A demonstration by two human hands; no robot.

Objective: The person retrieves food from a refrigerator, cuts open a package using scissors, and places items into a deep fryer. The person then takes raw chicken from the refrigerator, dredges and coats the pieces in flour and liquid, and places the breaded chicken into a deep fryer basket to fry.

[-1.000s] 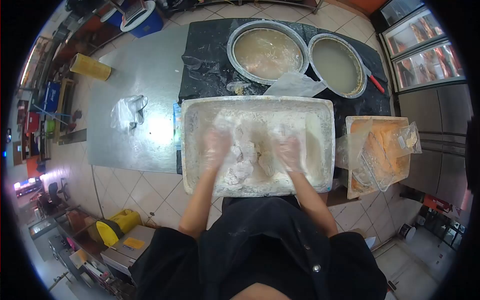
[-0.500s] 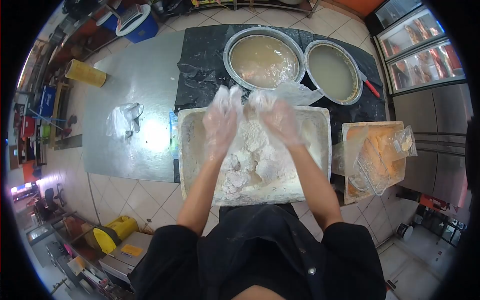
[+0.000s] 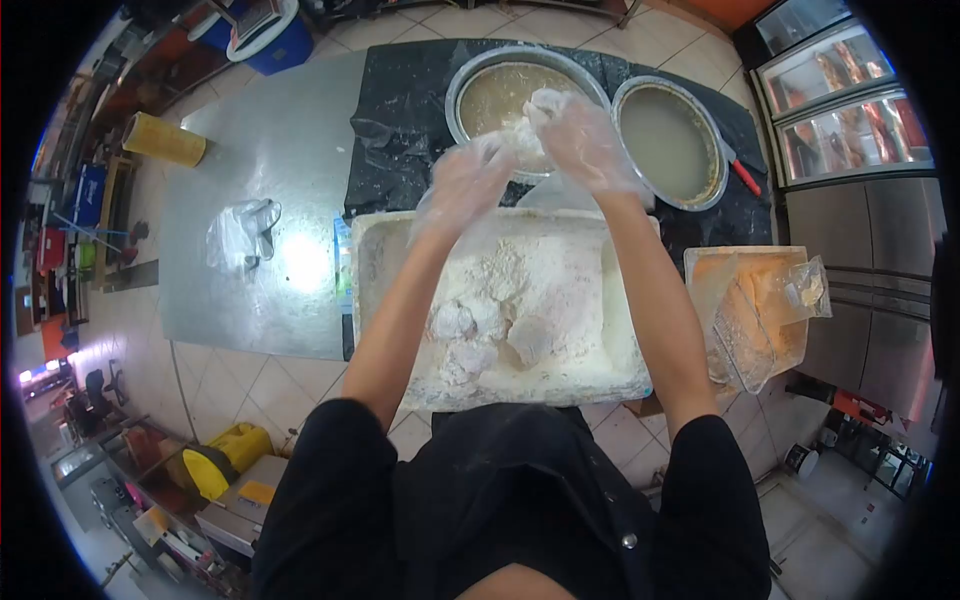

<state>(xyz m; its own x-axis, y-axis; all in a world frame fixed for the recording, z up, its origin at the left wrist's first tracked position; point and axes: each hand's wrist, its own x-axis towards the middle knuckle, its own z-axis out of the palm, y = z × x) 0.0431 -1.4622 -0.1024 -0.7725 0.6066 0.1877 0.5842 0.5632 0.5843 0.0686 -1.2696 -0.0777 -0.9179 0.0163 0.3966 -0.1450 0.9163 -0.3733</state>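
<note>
Both hands wear clear plastic gloves dusted with white powder. My left hand point(image 3: 470, 182) is over the far rim of the white tub point(image 3: 362, 290), its fingers curled together; what they hold, if anything, is hidden. Farther out, my right hand point(image 3: 572, 135) is above the large metal bowl point(image 3: 453, 92) of cloudy liquid, fingers closed at a whitish lump too unclear to name. White powder point(image 3: 570, 265) fills the tub, and several powder-coated pieces point(image 3: 470, 335) lie near its middle.
A second bowl of cloudy liquid point(image 3: 660, 140) stands at the right, beside a red-handled tool point(image 3: 745, 178). An orange-powder tray point(image 3: 775, 320) with a wire basket is right of the tub. On the metal table point(image 3: 230, 130) lies a crumpled plastic bag point(image 3: 240, 235).
Both hands have risen from inside the tub and moved away from the body, toward the large bowl. My right hand is now over that bowl. The coated pieces remain in the tub.
</note>
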